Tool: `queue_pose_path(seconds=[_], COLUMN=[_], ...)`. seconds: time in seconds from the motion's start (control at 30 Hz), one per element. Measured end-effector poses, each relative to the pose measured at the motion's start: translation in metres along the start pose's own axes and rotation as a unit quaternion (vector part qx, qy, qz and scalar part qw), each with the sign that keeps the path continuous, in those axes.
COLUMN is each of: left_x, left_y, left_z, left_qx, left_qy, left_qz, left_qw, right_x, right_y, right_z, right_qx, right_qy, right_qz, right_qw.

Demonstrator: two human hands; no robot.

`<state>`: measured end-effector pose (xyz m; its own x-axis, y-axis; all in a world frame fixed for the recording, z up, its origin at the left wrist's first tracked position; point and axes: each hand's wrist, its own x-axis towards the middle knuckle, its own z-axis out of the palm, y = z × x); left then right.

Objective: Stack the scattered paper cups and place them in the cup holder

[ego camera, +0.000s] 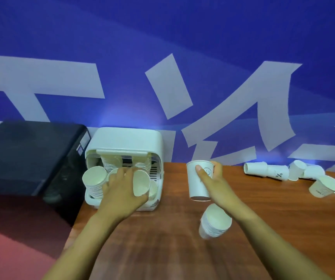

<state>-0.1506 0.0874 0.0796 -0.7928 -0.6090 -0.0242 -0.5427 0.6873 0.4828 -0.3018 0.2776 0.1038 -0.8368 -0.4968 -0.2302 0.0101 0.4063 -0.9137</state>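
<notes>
Left hand [122,184] reaches into the white cup holder [125,141], gripping a stack of paper cups [141,183] at its front. Right hand [211,178] grips a smiley-face paper cup [199,182] upright, right of the holder. A short cup stack [215,221] lies nearer, below that cup. Scattered cups [295,173] lie far right of the holder on the wooden table [162,239].
</notes>
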Motion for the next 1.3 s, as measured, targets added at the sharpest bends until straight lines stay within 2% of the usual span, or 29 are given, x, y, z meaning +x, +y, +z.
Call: queue_pose_path(seconds=[0.13,0.37,0.6,0.93,1.13,1.3], left_x=[0.022,0.050,0.070,0.081,0.076,0.057], left_y=[-0.023,-0.032,-0.027,-0.024,-0.029,-0.049], left_z=[-0.002,0.017,0.036,0.060,0.049,0.030], left_qx=[0.009,0.109,0.151,0.242,0.181,0.078], left_qy=[-0.001,-0.034,-0.069,-0.128,-0.118,-0.032], left_qz=[0.030,0.090,0.099,0.114,0.109,0.116], left_qw=[0.999,0.989,0.981,0.955,0.970,0.990], right_x=[0.002,0.018,0.035,0.042,0.043,0.051], right_y=[-0.002,0.005,0.015,0.032,0.029,0.018], right_z=[0.034,0.046,0.036,0.029,0.035,0.071], right_qx=[0.020,-0.017,-0.058,-0.095,-0.116,-0.117], right_qy=[0.012,0.017,0.034,0.012,0.001,-0.042], right_qz=[0.023,0.031,0.021,0.020,0.005,-0.033], right_qw=[0.999,0.999,0.998,0.995,0.993,0.992])
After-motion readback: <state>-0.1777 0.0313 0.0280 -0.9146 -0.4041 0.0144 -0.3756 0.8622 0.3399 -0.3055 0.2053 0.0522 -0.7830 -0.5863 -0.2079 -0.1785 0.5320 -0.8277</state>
